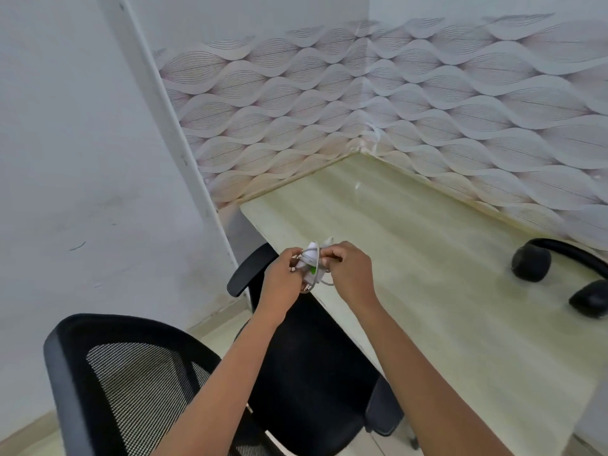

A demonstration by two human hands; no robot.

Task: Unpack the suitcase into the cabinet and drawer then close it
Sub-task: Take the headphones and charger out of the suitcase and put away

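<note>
Head view, single frame.

- Charger (311,256): small white block w/ a green spot on its lower part, thin grey-white cable (324,282) looped around it. Sits at centre of frame, held in the air between both hands, over the near-left edge of the desk (427,258) and above the chair seat. Not touching desk.
- Left hand (283,274): centre frame, just left of charger. Fingers curled round the charger body from the left; grasping it. Fingertips partly hidden behind the block.
- Right hand (350,269): just right of charger, knuckles up. Thumb + forefinger clenched on the cable at the charger's right side. A loop of cable hangs below this hand.
- Both forearms come in from bottom of frame, converging on the charger.
- Desk: pale wood top, fills right half of frame, set into a corner.
- Headphones (531,261): black, over-ear, lying on desk at right edge of frame, well apart from hands.
- Chair (312,373): black office type, seat below hands, mesh back at lower left, one armrest just left of left hand.
- Wallpaper (427,110): wavy leaf pattern, upper centre + right, behind desk.
- Wall (82,143): plain white, left side of frame.
</note>
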